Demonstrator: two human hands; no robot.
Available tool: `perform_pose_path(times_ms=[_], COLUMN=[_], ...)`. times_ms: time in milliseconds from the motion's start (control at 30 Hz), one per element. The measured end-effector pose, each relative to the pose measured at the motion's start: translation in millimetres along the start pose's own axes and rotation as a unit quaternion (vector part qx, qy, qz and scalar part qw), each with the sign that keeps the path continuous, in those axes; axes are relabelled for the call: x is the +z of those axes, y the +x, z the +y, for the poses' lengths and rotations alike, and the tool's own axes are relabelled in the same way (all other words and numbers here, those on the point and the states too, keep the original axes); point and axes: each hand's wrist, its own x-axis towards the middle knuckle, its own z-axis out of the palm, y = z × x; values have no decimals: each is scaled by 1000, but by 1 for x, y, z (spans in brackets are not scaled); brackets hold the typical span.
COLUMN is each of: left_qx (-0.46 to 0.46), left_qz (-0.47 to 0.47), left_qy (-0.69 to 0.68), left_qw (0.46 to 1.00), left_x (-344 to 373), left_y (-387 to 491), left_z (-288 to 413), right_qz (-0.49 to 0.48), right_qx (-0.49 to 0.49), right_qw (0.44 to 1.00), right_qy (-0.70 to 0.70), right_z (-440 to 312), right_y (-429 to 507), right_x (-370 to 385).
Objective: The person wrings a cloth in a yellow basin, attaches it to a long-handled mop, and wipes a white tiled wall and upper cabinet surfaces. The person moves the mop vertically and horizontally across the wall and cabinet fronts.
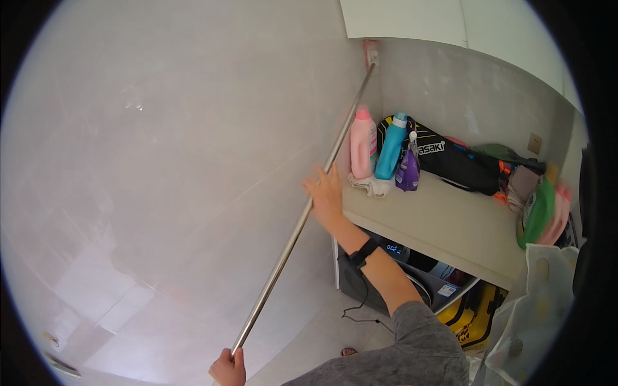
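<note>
A long metal pole (277, 265) slants up from the lower left to the corner under the cabinets. At its far end a blurred pink and white head (371, 53) is against the wall in the corner. My left hand (228, 367) is closed round the pole's near end at the bottom edge. Farther up, my right hand (326, 193) holds the middle of the pole with its fingers partly spread; a black band is on that wrist. To the right of the pole, a pink bottle (363, 144) stands on a folded cloth (369, 186), beside a blue bottle (391, 149).
The counter (434, 210) also bears a purple pouch (408, 166), a black racket bag (463, 164) and a green bottle (538, 212). Under it are a front-loading washing machine (376, 284) and a yellow container (475, 313). White cabinets (410, 19) hang above; a tiled wall (169, 169) is at left.
</note>
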Motion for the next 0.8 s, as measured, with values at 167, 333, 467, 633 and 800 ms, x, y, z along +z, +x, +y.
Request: perform_pose_path(times_ms=[167, 333, 467, 633, 800], left_qx=[-48, -137, -214, -175, -38], left_qz=[42, -3, -60, -25, -40], left_qy=[23, 17, -39, -33, 72], left_qw=[998, 990, 974, 984, 996], left_x=[-23, -45, -38, -40, -33], left_y=[-58, -137, -169, -148, -72], left_z=[-88, -209, -300, -270, -146], right_qz=[-52, -65, -81, -107, -118], right_qx=[5, 20, 36, 46, 75], right_qw=[994, 979, 960, 965, 980], right_qy=[96, 194, 265, 234, 139], right_z=[-94, -204, -262, -241, -142], right_y=[-45, -95, -127, -119, -88], right_x=[-17, -41, -65, -53, -21])
